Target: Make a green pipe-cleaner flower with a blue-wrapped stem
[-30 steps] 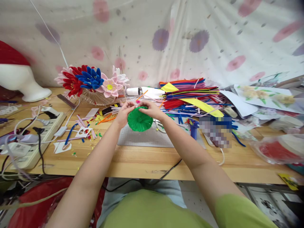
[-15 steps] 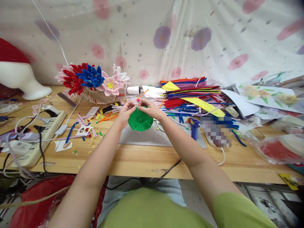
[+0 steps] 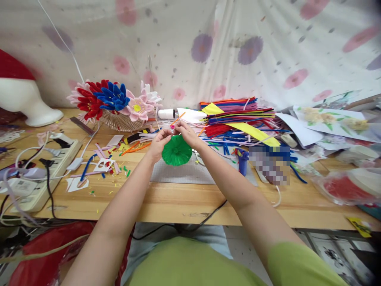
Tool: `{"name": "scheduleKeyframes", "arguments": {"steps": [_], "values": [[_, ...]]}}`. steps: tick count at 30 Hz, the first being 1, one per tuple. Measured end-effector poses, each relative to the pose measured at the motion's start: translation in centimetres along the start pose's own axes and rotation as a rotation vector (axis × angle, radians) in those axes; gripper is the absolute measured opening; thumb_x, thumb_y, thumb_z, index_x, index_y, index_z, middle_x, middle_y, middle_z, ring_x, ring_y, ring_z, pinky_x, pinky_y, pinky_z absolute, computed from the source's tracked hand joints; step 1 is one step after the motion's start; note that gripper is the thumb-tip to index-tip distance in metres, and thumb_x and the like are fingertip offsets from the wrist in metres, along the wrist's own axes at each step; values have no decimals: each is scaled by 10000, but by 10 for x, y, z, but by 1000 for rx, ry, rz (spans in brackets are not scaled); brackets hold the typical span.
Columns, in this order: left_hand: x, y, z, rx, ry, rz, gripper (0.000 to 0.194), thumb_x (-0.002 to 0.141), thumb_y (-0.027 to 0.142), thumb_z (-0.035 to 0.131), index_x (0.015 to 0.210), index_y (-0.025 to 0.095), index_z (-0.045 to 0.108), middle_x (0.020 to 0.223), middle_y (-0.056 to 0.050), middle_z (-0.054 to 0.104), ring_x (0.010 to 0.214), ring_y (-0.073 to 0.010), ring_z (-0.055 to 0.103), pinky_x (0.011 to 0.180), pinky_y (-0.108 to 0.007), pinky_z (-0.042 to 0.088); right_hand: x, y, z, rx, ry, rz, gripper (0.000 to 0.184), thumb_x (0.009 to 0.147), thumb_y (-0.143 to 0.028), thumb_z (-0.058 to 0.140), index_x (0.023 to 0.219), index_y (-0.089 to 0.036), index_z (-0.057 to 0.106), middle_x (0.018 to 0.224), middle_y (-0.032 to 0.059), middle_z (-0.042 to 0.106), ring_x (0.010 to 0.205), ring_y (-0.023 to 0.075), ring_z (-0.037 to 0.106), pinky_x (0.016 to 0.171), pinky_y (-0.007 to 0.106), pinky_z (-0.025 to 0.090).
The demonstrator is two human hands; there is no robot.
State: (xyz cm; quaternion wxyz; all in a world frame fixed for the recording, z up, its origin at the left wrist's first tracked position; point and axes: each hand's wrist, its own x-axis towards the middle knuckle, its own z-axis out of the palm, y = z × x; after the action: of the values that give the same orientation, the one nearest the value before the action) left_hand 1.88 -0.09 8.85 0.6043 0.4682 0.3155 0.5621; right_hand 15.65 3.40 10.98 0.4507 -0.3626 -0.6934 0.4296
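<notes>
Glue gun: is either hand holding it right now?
No, the blue glue gun rests on the gray mat, while both hands are up at the green disc.

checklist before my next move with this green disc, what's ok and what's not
1. Green disc held up off the table: ok
2. What the right hand pinches by the disc's top edge: cannot tell, fingers hide it
3. Grey mat free of tools: not ok, scissors and glue gun there
4. Glue gun clear of both hands: ok
5. Glue gun hot: cannot tell
6. Table free of scraps: not ok
</notes>
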Motion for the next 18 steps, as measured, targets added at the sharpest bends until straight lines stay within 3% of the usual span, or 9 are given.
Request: {"name": "scheduleKeyframes", "arguments": {"steps": [4,9,13,15,18], "values": [[3,-4,4,98,10,59,266,601,260,727,785,187,549,787,10,550,776,-119,510,741,-238,387,4,1,-2,10,8,4,49,732,-222,381,710,-194,415,667,-26,475,659,109,454,670,250,383],[7,-3,-2,110,177,189,268,610,263,714,761,203,500,750,25,520,742,-110,498,726,-227,389,-4,-2,-12,-23,45,-13,160,765,-337,455,789,-179,466,766,-13,524,741,109,479,721,251,391],[10,4,-11,22,290,286,290,595,243,718,761,211,483,760,33,502,739,-95,499,742,-215,396,-20,-1,-20,-76,-130,3,322,711,-403,576,925,-163,568,890,13,594,773,121,511,709,255,403],[10,6,-14,-8,308,272,291,591,255,717,762,209,486,770,31,509,741,-94,506,748,-218,405,-24,3,-20,-97,-157,-7,313,705,-388,583,909,-151,609,870,18,618,759,128,524,700,260,406],[5,7,-17,-36,282,169,287,618,339,694,790,204,508,799,16,542,750,-109,532,741,-245,423,-22,9,-14,-154,-76,-5,276,719,-365,553,848,-139,649,784,16,628,710,135,524,667,262,401]]}}
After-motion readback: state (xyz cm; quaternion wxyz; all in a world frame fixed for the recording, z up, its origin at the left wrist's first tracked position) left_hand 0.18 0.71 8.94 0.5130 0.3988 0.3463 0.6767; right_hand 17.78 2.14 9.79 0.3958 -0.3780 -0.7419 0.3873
